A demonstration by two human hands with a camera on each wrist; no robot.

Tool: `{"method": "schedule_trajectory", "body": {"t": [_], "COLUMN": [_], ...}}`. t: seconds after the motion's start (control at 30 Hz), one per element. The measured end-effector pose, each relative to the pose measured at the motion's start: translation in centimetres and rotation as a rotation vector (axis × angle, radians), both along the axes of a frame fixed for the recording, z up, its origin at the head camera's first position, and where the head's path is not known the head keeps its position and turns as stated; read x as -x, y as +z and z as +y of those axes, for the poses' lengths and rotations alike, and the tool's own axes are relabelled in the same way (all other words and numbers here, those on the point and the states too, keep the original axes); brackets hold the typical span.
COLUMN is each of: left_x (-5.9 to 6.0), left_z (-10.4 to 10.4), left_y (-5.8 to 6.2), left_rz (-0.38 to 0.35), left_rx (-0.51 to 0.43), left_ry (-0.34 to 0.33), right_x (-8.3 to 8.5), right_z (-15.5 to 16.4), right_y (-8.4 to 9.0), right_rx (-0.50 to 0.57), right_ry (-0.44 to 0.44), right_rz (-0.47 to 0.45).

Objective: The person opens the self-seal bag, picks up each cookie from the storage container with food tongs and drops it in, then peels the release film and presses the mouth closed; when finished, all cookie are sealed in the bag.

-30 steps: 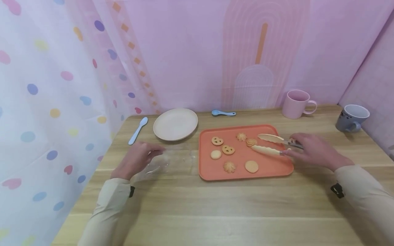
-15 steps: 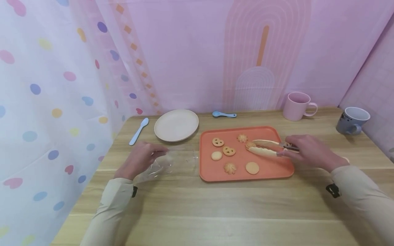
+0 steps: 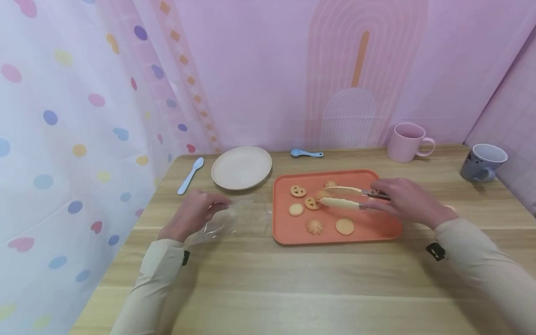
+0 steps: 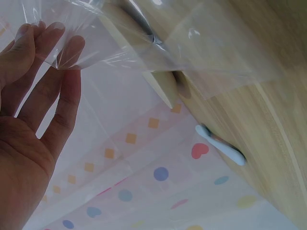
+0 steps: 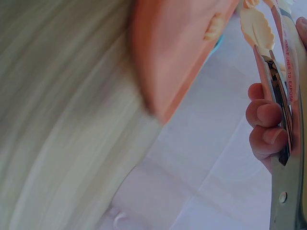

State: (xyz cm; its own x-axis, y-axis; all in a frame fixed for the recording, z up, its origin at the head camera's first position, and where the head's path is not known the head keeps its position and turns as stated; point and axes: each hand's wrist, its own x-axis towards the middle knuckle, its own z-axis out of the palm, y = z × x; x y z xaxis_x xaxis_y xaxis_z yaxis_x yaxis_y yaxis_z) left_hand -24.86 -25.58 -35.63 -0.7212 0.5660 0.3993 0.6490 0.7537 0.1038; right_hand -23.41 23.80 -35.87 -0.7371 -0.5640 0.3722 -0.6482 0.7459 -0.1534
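Note:
My left hand [image 3: 192, 214] pinches the upper edge of a clear plastic bag [image 3: 249, 218], spread between that hand and the tray. In the left wrist view, thumb and fingertips gather the film of the bag [image 4: 192, 36]. My right hand [image 3: 404, 201] grips tongs [image 3: 341, 203] with cream-coloured tips and metal arms, its fingers wrapped around them in the right wrist view. Between the tips is a swirled cookie [image 3: 322, 194], over the orange tray [image 3: 372, 228]. Around it on the tray lie several cookies: pretzel-shaped [image 3: 298, 190], round [image 3: 345, 226] and flower-shaped [image 3: 314, 227].
A cream plate [image 3: 241, 168] stands behind the bag, with a light blue spoon [image 3: 190, 176] to its left. A small blue measuring spoon [image 3: 307, 153] lies behind the tray. A pink mug [image 3: 405, 144] and a grey mug [image 3: 482, 164] stand at the back right.
My right hand has moved left with the tongs, which have closed on the swirled cookie and carried it left toward the pretzel-shaped cookies. My left hand stays on the bag.

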Motion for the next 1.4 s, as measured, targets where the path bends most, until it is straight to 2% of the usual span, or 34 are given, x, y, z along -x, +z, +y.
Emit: {"method": "schedule_trajectory", "body": {"t": [0.3, 0.57, 0.83, 1.2, 1.4], "left_x": [0.0, -0.1, -0.1, -0.4, -0.4], "left_z": [0.2, 0.4, 0.7, 1.0, 0.8], "left_y": [0.0, -0.1, 0.0, 0.2, 0.2], "left_rz": [-0.022, -0.028, -0.029, -0.048, -0.066], "left_rx": [-0.001, -0.009, -0.008, -0.038, -0.056], "left_ry": [0.014, 0.012, 0.006, -0.005, -0.013], "right_x": [0.9, 1.2, 1.6, 2.5, 3.2], "right_z": [-4.8, -8.8, -12.0, -15.4, -15.5], "right_y": [-0.1, -0.2, -0.3, -0.7, -1.1], "right_rx": [0.075, 0.016, 0.015, 0.022, 0.031], "right_ry": [0.119, 0.121, 0.181, 0.241, 0.217], "right_rz": [0.003, -0.022, -0.095, -0.171, -0.230]}}
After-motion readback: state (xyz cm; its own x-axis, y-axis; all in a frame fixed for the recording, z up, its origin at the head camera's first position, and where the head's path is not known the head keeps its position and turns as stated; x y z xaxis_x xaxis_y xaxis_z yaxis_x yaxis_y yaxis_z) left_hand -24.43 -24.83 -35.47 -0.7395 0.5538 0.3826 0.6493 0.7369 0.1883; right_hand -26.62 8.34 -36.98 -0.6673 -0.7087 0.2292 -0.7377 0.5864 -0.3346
